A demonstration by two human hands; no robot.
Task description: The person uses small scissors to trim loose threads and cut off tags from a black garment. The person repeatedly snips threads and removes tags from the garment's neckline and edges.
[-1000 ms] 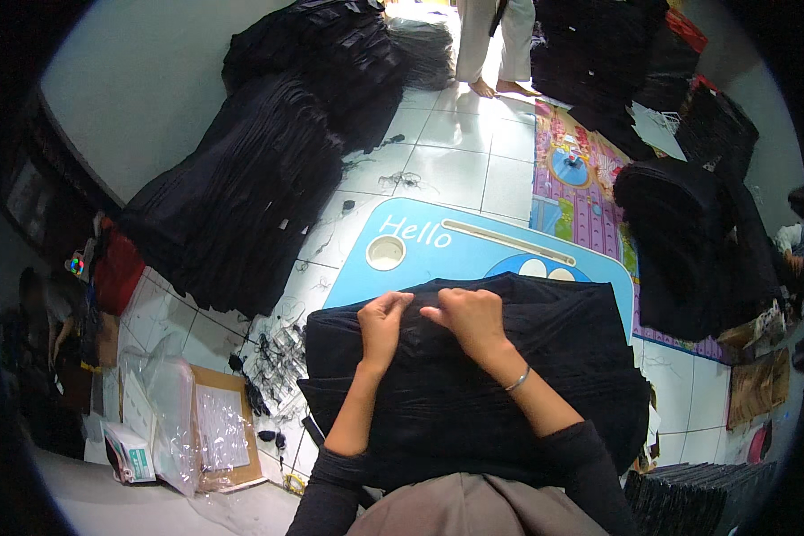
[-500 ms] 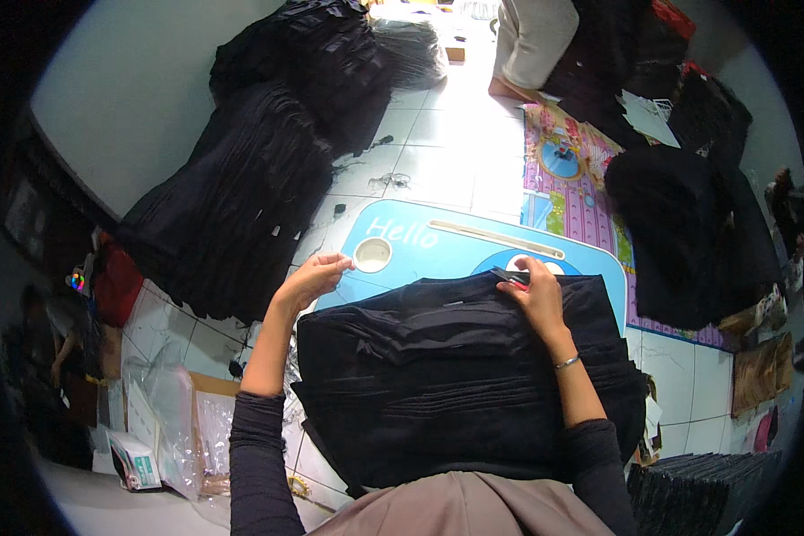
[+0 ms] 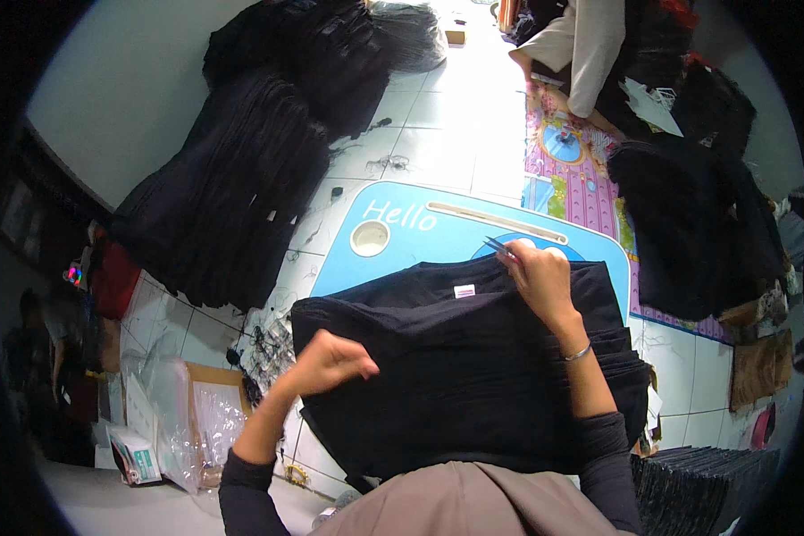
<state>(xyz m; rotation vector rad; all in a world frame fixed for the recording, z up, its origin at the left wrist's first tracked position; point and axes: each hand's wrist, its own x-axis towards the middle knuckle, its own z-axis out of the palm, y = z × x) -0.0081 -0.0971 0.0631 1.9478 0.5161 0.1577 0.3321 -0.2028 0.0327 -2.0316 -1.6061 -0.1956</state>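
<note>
A stack of black garments (image 3: 438,393) lies over the light blue lap table (image 3: 330,272) in front of me. A small white label (image 3: 464,291) shows on the top garment. My right hand (image 3: 540,277) is closed round a pair of thread snips (image 3: 498,247), whose pointed blades stick out to the left above the far edge of the stack. Over the left part of the stack is my left hand (image 3: 335,364), fingers curled together; whatever is between them, if anything, is too small to make out.
Large heaps of black garments (image 3: 232,188) stand at the left, and more black cloth (image 3: 688,223) at the right. Plastic-wrapped black packs (image 3: 706,482) are at lower right. Another person's leg (image 3: 594,58) is at the far end, by a patterned mat (image 3: 581,188). Loose threads litter the tiles (image 3: 389,163).
My left hand has come nearer and down from beside the cup hole to over the stack. My right hand with the snips has shifted slightly away. The top garment lies differently, its label now showing.
</note>
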